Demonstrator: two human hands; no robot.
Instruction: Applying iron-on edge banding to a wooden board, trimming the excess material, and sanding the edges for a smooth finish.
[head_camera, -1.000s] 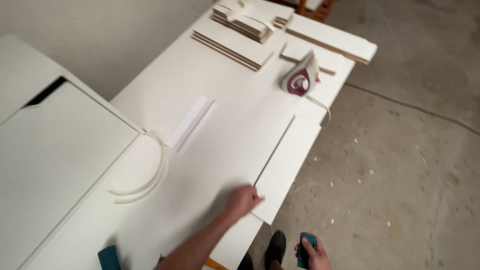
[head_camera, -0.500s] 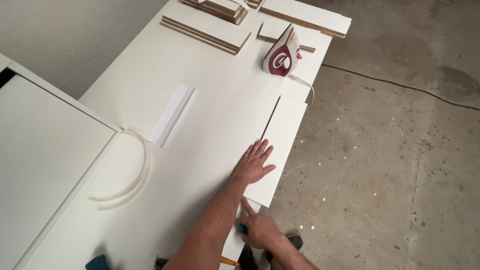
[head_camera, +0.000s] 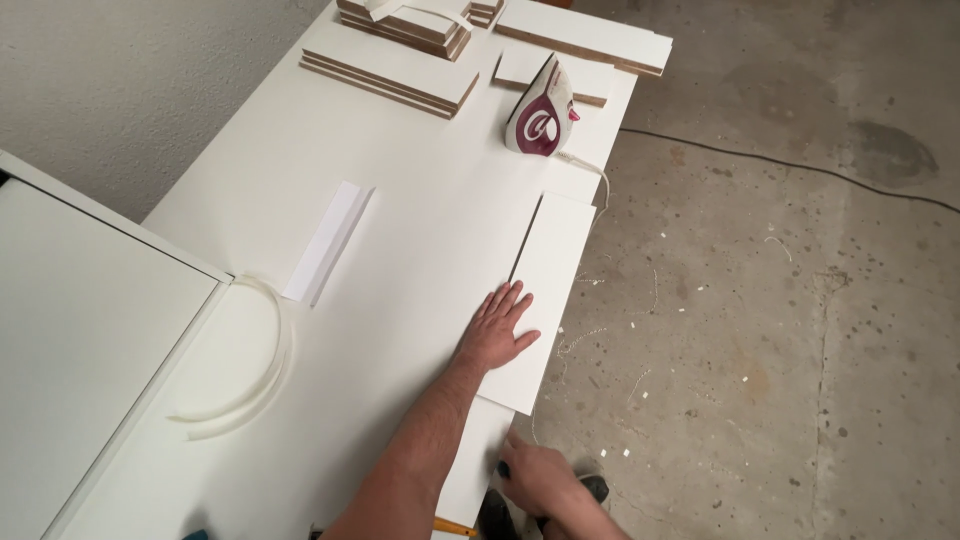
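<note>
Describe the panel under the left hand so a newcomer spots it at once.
On the long white worktable, follow its floor-side edge down from the upright maroon-and-white clothes iron. The narrow white rectangular board lies there, overhanging that edge, with the left hand flat on it. Unlike the stacked white brown-edged boards, it lies single.

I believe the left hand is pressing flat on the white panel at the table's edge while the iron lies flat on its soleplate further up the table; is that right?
Not quite. In the head view the iron stands upright on its heel, not flat on its soleplate. The rest holds: the left hand lies flat on the white panel at the table edge.
</note>
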